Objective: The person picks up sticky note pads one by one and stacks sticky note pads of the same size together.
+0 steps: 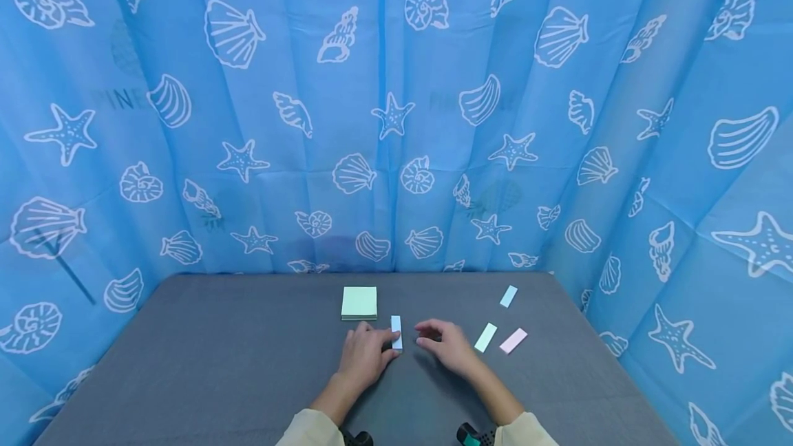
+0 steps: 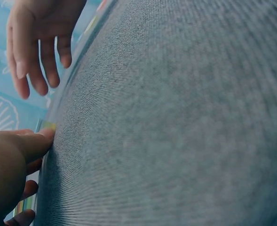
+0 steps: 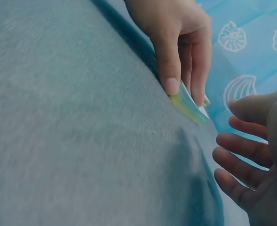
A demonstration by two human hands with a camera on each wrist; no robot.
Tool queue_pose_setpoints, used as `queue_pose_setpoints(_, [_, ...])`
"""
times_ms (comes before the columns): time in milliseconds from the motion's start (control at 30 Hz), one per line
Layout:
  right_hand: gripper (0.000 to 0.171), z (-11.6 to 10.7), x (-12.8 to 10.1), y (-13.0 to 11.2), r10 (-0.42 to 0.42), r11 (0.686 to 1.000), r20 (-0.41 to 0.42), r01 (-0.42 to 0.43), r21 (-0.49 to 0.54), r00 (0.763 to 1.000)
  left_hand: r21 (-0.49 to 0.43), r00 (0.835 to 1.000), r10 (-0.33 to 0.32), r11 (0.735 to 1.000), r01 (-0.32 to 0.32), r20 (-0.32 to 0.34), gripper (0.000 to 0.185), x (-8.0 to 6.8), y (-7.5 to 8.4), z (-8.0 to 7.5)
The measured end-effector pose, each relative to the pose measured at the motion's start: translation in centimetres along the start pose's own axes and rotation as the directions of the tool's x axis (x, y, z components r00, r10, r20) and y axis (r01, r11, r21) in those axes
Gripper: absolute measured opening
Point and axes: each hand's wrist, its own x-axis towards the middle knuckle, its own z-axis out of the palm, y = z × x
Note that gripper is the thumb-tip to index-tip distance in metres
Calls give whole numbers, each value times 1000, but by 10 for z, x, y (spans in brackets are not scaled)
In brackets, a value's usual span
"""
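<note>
Near the middle of the grey counter (image 1: 217, 363), toward its front edge, the head view shows a narrow light-blue paper strip (image 1: 396, 332) lying flat with its long axis running front to back. The left hand (image 1: 365, 353) rests palm-down on the counter with its fingertips on the strip's left edge. The right hand (image 1: 442, 346) sits just to the right of the strip, fingers relaxed and slightly curved, grasping nothing; whether it touches the strip cannot be told from this view. A pale green pad of sticky notes (image 1: 358, 303) lies behind the left hand, near the rear edge. Toward the right edge lie three loose strips, well apart from the hands: a blue strip (image 1: 508, 296) farthest back, a green strip (image 1: 486, 337) and a pink strip (image 1: 513, 341) side by side. A blue seashell-print curtain (image 1: 396, 122) encloses the counter.

Left wrist view: the left hand's thumb presses on the paper strip (image 2: 46, 125) at the counter surface (image 2: 176, 117); the remaining fingers are loosely bent beneath. The right hand (image 2: 37, 37) hangs above with fingers extended and spread, released.

Right wrist view: a left fingertip (image 3: 169, 77) presses the strip (image 3: 190, 106), whose edge is lifted off the counter (image 3: 72, 132) and pinched between the fingers. The right hand (image 3: 256, 160) is beside it, fingers loosely curved, holding nothing.
</note>
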Motion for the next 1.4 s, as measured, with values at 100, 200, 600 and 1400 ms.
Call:
queue_pose_setpoints(100, [22,-3,-5,-1,-5,997,-21,3,-83,1000,-6,1000,0,1000,0,-1,35,0,0,0])
queue_pose_setpoints(200, [21,-8,-8,1,-10,983,-59,-1,-185,998,-12,1000,-5,1000,5,0,35,0,1,-1])
queue_pose_setpoints(600, [29,-32,-20,20,-48,924,-111,2,-383,993,-20,999,11,1000,-12,-35,35,-2,-1,1])
queue_pose_setpoints(1400, [32,-74,-33,54,201,821,-135,-242,-517,970,-45,1000,14,999,-15,-16,35,-3,-1,-1])
